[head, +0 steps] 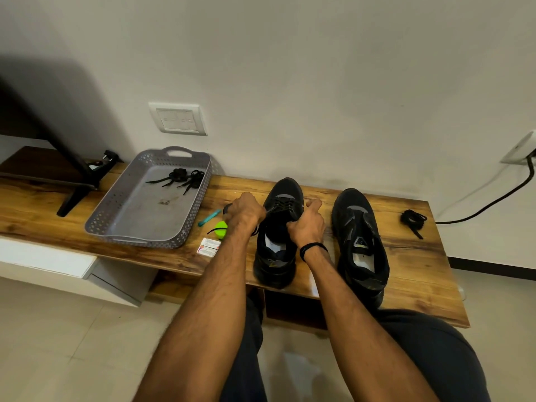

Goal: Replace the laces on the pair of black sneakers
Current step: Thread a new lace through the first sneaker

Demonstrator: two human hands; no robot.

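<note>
Wooden bench (406, 256), basket (116, 195) of laces (185, 177), green ball (222, 227) by hands (245, 211) (307, 224) on sneaker (282, 198)

wooden bench (417, 265) | grey basket (107, 207) left | part-laced sneaker (274, 265) centre | unlaced sneaker (359, 224) beside | lace bundle (413, 220) right end

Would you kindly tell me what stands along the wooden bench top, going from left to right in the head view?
Black stand leg → grey basket → first sneaker → second sneaker → loose black lace.
</note>
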